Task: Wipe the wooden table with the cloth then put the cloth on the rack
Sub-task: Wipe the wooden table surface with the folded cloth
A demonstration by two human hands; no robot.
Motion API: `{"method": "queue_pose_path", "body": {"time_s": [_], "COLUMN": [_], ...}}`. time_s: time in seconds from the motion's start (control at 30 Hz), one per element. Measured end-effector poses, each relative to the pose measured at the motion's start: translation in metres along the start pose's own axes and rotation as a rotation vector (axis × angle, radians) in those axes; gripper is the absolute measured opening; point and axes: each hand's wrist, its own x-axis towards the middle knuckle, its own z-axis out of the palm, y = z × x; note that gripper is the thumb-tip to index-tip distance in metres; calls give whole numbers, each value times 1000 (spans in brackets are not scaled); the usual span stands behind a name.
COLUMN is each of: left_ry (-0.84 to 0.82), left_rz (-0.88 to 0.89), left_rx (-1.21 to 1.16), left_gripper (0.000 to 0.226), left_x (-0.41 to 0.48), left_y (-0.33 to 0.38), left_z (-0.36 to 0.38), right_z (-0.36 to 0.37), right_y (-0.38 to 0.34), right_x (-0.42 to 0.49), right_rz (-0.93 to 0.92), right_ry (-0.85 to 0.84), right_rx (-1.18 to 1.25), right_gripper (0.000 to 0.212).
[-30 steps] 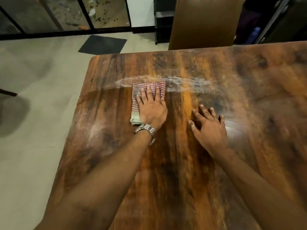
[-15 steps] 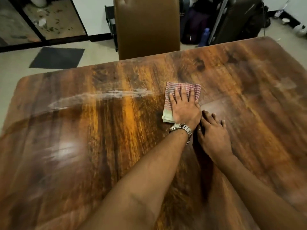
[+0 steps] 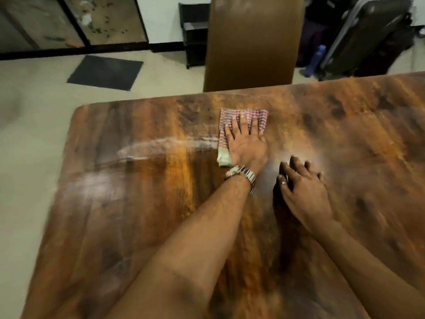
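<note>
Across the wooden table (image 3: pixel 142 226) the left hand (image 3: pixel 247 146) is pressing flat, fingers spread, on the cloth (image 3: pixel 226 122), while the right hand (image 3: pixel 303 189) is resting open just beside it.

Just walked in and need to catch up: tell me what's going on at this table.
A person is wiping the wooden table with a folded striped cloth. The left hand lies flat on the cloth, pressing it to the wood near the far edge. The right hand rests bare on the table beside it. A whitish smear streaks the surface left of the cloth. The cloth is not yet on any rack.
</note>
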Motion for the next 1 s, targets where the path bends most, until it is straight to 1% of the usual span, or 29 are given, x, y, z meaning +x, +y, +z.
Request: {"method": "queue_pose_path", "body": {"time_s": [0.1,0.17,0.27,0.37,0.47,0.57,0.63,0.8,0.87,1.0], "left_ry": [49,62,85,101,110,121,129,117,96,42], "left_rz": [-117,-227,-391,-491,-545,-584,-582,-551,-472,-304], "left_rx": [15,56,100,119,101,61,79,141,163,173], "left_gripper": [60,63,62,58,59,59,59,59,59,59], "left_x": [-30,-55,-88,-93,-81,-61,-49,-26,-14,6], "left_y": [-100,-167,-260,-316,-344,-354,-353,-328,-294,-189], "left_z": [-36,-59,-92,-113,-126,-130,-129,-122,-110,-75], "right_z": [10,16,22,24,24,25,25,24,21,13], "right_y": [-61,-91,-122,-127,-122,-119,-115,-100,-94,-71], "right_x": [5,7,9,11,12,15,19,23,27,42], "right_rz": [-77,-123,-118,-113,-127,-146,-171,-198,-177,-93], "right_ry": [-66,-79,-109,-119,-109,-99,-89,-75,-69,-56], "right_rx": [18,24,32,31,23,24,24,49,76,93], "right_gripper": [52,52,53,56,58,58,59,61,60,58]}}
